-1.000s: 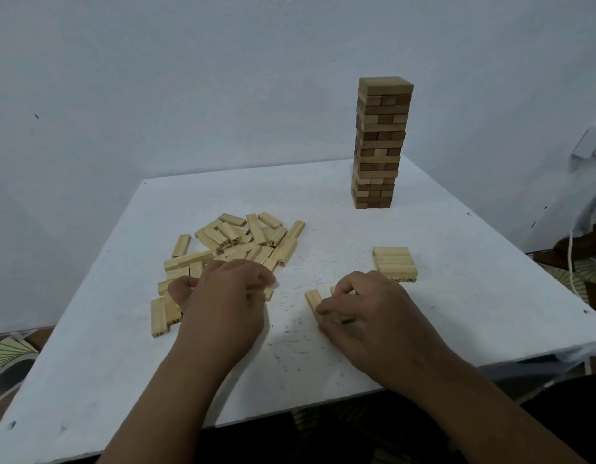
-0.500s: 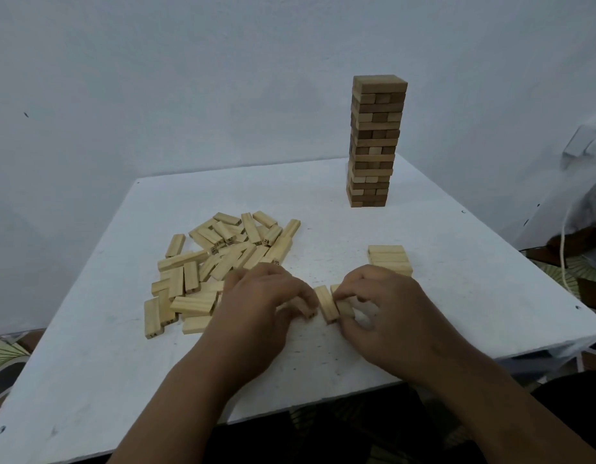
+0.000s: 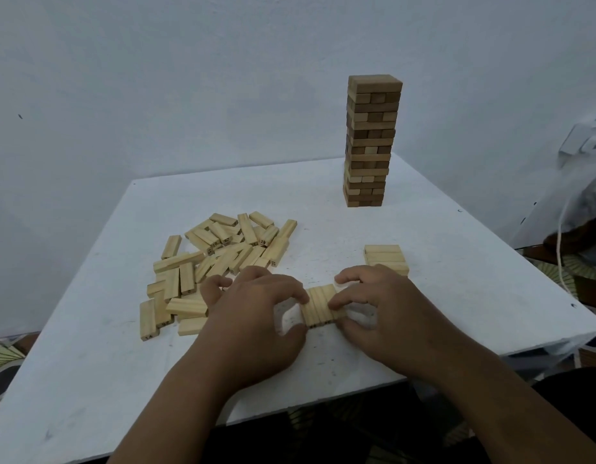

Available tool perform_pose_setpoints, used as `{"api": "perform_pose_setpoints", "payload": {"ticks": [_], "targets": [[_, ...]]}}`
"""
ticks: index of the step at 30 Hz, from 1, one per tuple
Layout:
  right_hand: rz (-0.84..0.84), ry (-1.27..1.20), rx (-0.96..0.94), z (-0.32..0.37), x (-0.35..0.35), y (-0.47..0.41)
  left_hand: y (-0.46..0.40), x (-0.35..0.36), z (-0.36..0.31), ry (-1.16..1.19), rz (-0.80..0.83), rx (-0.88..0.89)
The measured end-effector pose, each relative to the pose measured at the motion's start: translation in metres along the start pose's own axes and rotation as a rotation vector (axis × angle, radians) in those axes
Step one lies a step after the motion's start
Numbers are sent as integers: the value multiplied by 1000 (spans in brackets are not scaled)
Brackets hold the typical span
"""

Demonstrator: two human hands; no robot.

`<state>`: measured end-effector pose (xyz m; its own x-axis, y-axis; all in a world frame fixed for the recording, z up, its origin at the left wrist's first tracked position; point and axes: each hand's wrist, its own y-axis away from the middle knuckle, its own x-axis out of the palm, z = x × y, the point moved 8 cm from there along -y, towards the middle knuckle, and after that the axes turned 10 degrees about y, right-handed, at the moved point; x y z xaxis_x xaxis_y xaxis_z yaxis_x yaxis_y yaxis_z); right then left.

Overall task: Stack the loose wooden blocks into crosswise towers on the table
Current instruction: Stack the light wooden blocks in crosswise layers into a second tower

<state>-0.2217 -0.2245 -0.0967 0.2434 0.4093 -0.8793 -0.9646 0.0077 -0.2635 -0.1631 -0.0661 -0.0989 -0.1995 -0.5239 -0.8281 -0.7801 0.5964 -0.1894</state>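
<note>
I see my left hand [image 3: 256, 306] and right hand [image 3: 383, 306] each pinching a row of blocks [image 3: 320, 304] flat on the counter [image 3: 457, 262], squaring them into one layer beside the loose pile [image 3: 223, 259].

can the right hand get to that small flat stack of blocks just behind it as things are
Probably yes. The small stack lies just beyond the right hand with only bare table around it. But that hand is pinching the row of blocks together with the left hand, so it must let go first.
</note>
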Motion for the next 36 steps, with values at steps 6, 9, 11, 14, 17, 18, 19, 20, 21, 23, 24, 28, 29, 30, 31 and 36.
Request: {"api": "perform_pose_setpoints", "payload": {"ticks": [6,9,11,14,17,18,19,20,21,23,24,28,29,30,31,36], "targets": [[101,10,-7,-7,5,-3,-2,2,-3,-2,28,27],[119,7,-16,-7,5,-6,-5,5,0,40,24,20],[146,14,-18,-6,4,-8,-6,5,0,72,12,11],[210,18,-14,-6,8,-12,-6,4,-2,44,-2,5],[254,12,8,-10,16,-14,-7,4,-3,41,8,4],[255,1,13,-11,17,-14,-8,4,-2,55,10,3],[255,-9,19,-11,18,-14,-9,4,-2,70,7,3],[254,-19,17,-11,18,-14,-10,4,-2,88,2,0],[252,-29,14,-11,17,-14,-11,4,-3,108,-2,-3],[247,-62,0,-10,13,-14,-13,4,-5,161,-16,-4],[237,-81,-9,-10,9,-15,-15,2,-6,185,-30,-1],[172,-60,-2,-17,-15,-16,-29,-6,-23,234,-54,22],[157,-48,7,-21,-21,-17,-34,-6,-28,248,-50,30],[145,-40,18,-25,-26,-17,-39,-5,-34,259,-46,37],[135,-34,32,-30,-31,-18,-44,-3,-38,267,-36,38],[79,-5,117,-62,-45,-22,-69,13,-59,260,0,49]]}}
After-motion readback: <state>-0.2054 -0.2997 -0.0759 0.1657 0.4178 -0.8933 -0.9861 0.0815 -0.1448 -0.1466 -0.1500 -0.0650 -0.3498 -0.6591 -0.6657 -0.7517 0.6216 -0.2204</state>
